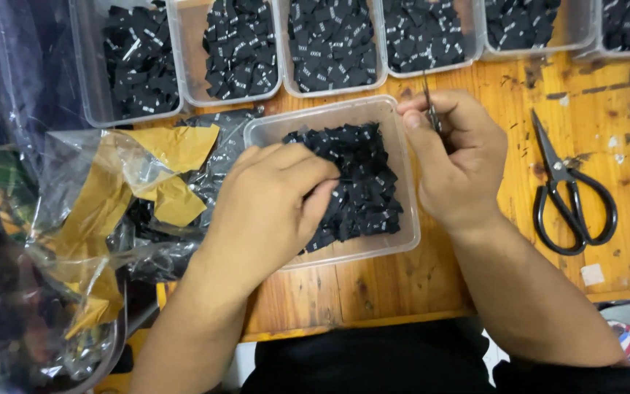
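A clear plastic tray [407, 241] sits on the wooden table right in front of me, filled with small black fabric labels [364, 179]. My left hand [271, 204] reaches into it, fingers curled and pressed on the labels at the left side. My right hand [455, 157] hovers over the tray's right rim and pinches a thin metal tool [429, 102], whose tip points away from me.
Several clear trays of black labels [333, 47] line the far edge of the table. Black scissors [570, 190] lie to the right. Crumpled clear plastic bags with yellow tape [111, 197] are heaped on the left. The table's front edge [344, 325] is close to my body.
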